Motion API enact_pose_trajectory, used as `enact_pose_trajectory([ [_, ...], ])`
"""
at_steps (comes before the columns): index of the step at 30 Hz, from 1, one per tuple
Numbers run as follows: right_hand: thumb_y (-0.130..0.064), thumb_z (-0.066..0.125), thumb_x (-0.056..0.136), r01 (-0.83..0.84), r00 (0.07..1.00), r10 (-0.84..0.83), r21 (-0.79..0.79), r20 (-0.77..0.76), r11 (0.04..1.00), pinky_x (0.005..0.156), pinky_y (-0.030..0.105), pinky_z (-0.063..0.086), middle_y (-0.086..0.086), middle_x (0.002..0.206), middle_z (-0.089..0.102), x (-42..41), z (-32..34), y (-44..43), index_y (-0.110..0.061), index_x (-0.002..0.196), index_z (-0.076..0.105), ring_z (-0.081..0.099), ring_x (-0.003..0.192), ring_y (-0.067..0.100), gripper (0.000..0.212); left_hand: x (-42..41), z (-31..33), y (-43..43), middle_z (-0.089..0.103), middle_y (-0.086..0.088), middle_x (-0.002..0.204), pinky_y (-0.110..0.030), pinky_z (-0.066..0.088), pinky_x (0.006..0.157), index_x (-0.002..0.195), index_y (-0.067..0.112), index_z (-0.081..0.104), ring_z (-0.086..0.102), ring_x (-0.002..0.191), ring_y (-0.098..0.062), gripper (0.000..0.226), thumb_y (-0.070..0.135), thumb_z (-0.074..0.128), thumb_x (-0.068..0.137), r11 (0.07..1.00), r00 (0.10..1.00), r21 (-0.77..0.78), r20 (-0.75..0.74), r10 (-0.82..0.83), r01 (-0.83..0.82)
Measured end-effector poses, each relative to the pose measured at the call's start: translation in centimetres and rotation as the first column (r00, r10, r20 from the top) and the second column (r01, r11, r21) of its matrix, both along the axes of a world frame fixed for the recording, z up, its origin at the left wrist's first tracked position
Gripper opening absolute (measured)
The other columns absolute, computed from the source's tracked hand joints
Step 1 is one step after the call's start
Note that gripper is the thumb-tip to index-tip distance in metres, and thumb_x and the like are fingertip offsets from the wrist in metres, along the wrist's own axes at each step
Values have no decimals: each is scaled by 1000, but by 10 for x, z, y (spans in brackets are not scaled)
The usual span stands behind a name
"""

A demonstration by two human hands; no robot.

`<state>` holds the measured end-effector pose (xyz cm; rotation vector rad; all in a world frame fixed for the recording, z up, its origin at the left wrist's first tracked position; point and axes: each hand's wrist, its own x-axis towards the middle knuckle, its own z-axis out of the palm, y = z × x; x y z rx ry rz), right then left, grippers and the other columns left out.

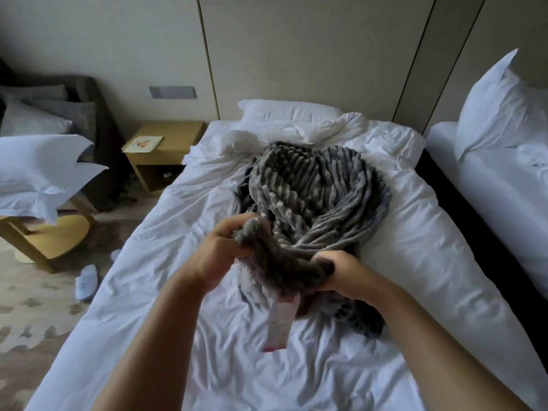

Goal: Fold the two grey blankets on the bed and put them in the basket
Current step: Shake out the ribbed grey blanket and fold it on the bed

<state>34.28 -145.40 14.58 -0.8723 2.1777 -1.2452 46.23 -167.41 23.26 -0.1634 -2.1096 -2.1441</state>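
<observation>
A grey ribbed plush blanket (314,191) lies crumpled in a heap in the middle of the white bed (166,262). My left hand (219,250) and my right hand (347,274) both grip its near edge, bunched and lifted a little off the sheet. A white and pink tag (278,324) hangs down from that edge between my forearms. I cannot tell whether the heap holds one blanket or two. No basket is in view.
White pillows (287,111) lie at the head of the bed. A wooden nightstand (166,149) stands to the left, with a wooden chair (50,235) holding pillows and white slippers (86,283) on the carpet. A second bed (504,185) stands at the right.
</observation>
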Motion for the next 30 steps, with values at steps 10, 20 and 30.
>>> enact_pose_trajectory([
  [10,-25,80,72,234,940,-214,47,-264,971,58,25,40,-8,58,56,2,-1,-6,-28,62,48,49,59,5,33,7,-77,-36,66,-4,85,-28,46,69,89,14,65,59,78,-16,27,-6,48,93,706,714,129,220,665,-697],
  [20,-12,63,78,-9,986,78,418,-148,908,74,28,44,2,106,62,66,-64,-40,-22,105,59,57,95,22,29,44,-165,24,67,-19,89,-35,39,74,102,-1,61,61,89,-32,73,65,36,86,748,316,287,942,-109,-598],
  [30,7,46,68,-224,956,259,226,-136,948,86,26,48,-7,105,59,81,-26,-45,-28,111,68,57,100,15,60,20,-159,35,67,4,56,-26,50,64,84,18,54,64,51,-15,13,29,54,91,926,365,225,925,-106,-302],
])
